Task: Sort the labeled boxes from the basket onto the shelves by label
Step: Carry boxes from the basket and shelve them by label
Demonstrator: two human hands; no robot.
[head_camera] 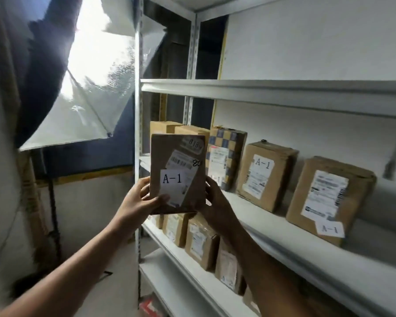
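I hold a flat brown cardboard box (177,172) upright in front of the white shelf unit, its white "A-1" label facing me. My left hand (138,201) grips its lower left edge, thumb across the label. My right hand (215,197) grips its lower right edge. Behind it, the middle shelf (306,250) carries several brown boxes, among them an A-1 box (264,176) and another A-1 box (329,202) further right. A checkered box (226,154) stands just behind the held one. The basket is out of view.
The shelf below holds several more boxes (200,242), one marked A-2. The upper shelf (272,90) shows nothing on it. A white photo umbrella (89,88) on a dark stand (54,213) is at the left beside the shelf post (137,133).
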